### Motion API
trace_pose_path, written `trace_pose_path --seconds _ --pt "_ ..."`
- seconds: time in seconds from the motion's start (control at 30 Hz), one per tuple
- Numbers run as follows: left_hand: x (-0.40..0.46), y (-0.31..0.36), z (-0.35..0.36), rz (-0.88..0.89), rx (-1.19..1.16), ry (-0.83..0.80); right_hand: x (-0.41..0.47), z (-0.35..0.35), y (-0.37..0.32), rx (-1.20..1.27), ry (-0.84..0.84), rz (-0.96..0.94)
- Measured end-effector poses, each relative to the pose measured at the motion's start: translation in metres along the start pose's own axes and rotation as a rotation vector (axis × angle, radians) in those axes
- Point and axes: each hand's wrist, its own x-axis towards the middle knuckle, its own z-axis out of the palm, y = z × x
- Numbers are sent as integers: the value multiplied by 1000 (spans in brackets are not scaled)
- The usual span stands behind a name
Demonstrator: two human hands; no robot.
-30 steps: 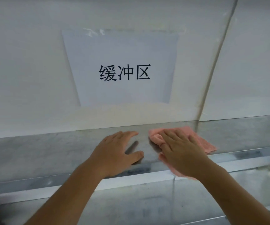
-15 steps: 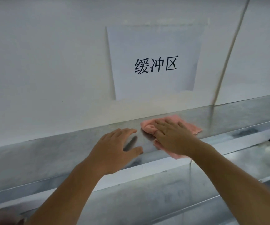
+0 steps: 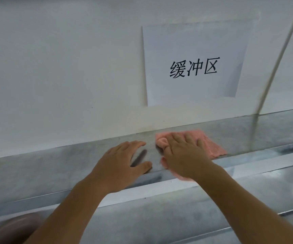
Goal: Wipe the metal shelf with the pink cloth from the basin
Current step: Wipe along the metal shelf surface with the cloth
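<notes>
Wiping is underway: the pink cloth (image 3: 211,143) is pressed flat on the metal shelf (image 3: 54,164) by the right hand (image 3: 186,155), fingers spread; the left hand (image 3: 122,166) is braced open. The unwiped stretch toward nine o'clock probably comes next.

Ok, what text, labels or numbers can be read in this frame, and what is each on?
"缓冲区": black characters on the white paper sheet stuck to the wall above the shelf.
No other writing shows: none on the cloth or the shelf.
</notes>
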Motion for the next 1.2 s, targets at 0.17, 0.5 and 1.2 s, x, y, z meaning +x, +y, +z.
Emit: trace_pose_path --seconds 0.17,0.5,1.2 --pt "-8 -12 -8 -78 20 -4 5 -1 -9 -6 -13 -22" --pt "-30 -51 -20 -86 26 11 20 -1 -66 56 17 -26" --pt "-87 -162 -66 64 72 -45 -2 35 -190 38 70 48"
